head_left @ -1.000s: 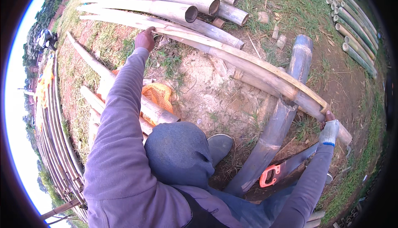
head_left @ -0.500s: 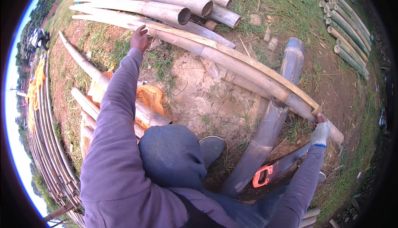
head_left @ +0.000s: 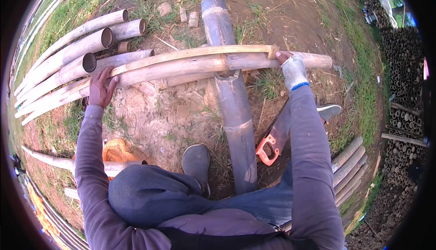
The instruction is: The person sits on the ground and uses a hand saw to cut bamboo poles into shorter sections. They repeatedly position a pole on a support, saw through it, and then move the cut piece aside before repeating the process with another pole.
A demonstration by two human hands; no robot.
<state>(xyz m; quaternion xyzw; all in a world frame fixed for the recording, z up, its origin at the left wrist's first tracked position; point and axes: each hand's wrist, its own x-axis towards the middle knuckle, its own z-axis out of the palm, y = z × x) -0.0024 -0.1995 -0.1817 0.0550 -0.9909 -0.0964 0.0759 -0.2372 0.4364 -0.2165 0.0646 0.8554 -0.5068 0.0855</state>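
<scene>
A long split bamboo strip lies along the top of a round bamboo pole. The pole rests across a thick grey bamboo log, near a notch in it. My bare left hand is at the left part of the strip, fingers apart, fingertips touching its edge. At the right end of the strip, my right hand, in a pale fingerless glove with a blue cuff, pinches the strip's end with thumb and fingers; its palm side is hidden. A handsaw with an orange handle leans beside the log, below my right hand.
Several thick bamboo poles lie at the left. Orange netting is near my left knee, with a pole beside it. Short bamboo offcuts lie beyond the log. More poles lie at the right, near stacked bamboo.
The view has turned to the right, so the poles and log appear shifted left and rotated. My right hand stays at the strip's end; my left hand remains beside the strip, fingers spread.
</scene>
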